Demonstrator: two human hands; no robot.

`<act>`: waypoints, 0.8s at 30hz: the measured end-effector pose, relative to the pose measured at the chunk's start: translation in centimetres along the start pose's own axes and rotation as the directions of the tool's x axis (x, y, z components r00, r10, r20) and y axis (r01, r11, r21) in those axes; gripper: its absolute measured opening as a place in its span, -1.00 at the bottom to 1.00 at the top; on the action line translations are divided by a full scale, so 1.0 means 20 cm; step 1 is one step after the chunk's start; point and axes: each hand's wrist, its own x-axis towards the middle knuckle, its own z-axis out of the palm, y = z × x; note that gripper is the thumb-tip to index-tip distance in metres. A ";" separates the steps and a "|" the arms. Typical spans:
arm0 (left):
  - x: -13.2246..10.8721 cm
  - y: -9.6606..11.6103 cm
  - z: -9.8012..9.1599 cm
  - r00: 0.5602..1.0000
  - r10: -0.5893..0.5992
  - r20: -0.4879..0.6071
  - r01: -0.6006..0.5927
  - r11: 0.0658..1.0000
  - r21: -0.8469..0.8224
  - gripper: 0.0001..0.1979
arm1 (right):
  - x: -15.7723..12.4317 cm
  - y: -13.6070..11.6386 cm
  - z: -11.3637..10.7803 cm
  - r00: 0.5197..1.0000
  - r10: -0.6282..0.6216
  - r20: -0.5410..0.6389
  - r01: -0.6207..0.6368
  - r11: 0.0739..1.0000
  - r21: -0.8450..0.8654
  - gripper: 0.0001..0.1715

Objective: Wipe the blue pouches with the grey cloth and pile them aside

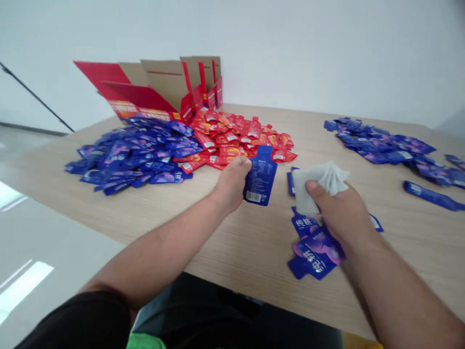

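My left hand (pixel 230 184) grips the top of a blue sachet (pixel 260 177), its printed back and barcode facing up. My right hand (pixel 336 213) pinches a crumpled white cloth (pixel 312 186) between thumb and fingers. Just below that hand, several blue-and-purple sachets (pixel 316 254) lie overlapping on the wood-grain table (pixel 247 242). Another blue sachet (pixel 291 183) pokes out from behind the cloth, mostly hidden.
A heap of blue sachets (pixel 134 152) lies beside a heap of red sachets (pixel 236 135) at the far left. Behind them stands an open red-and-cardboard carton (pixel 163 85). More blue sachets (pixel 378 145) are spread at the right, near a wall.
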 end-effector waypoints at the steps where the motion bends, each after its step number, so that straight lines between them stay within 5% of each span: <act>1: 0.01 0.03 -0.02 1.000 0.021 -0.011 -0.021 1.000 0.015 -0.80 | 0.00 -0.01 -0.01 0.999 0.046 -0.018 -0.047 0.999 -0.028 -0.45; 5: 0.05 0.19 -0.15 0.989 0.142 -0.048 -0.137 0.986 0.094 -0.82 | 0.00 -0.06 -0.03 0.988 0.153 0.010 -0.150 0.979 -0.138 -0.48; 9: 0.10 0.35 -0.40 0.949 0.292 -0.121 -0.259 0.938 0.231 -0.84 | -0.04 -0.14 -0.03 0.988 0.156 0.018 -0.149 0.967 -0.208 -0.62; 13: 0.17 0.55 -0.68 0.841 0.500 -0.205 -0.368 0.808 0.460 -0.87 | -0.08 -0.20 -0.02 0.983 0.182 0.002 -0.178 0.968 -0.175 -0.65; 15: 0.20 0.67 -0.80 0.755 0.626 -0.194 -0.399 0.674 0.622 -0.87 | -0.09 -0.21 -0.01 0.982 0.186 -0.016 -0.187 0.971 -0.152 -0.65; 19: 0.27 0.92 -0.95 0.599 0.800 0.029 -0.315 0.202 0.927 -0.88 | -0.09 -0.19 0.00 0.980 0.195 0.030 -0.192 0.976 -0.100 -0.67; 21: 0.32 1.03 -0.99 0.583 0.799 0.148 -0.280 0.027 0.960 -0.92 | -0.08 -0.17 0.00 0.981 0.183 0.062 -0.176 0.979 -0.105 -0.69; 24: 0.45 1.14 -1.06 0.649 0.693 0.314 -0.264 -0.182 0.947 -0.90 | -0.06 -0.16 0.01 0.986 0.155 0.065 -0.144 0.979 -0.146 -0.70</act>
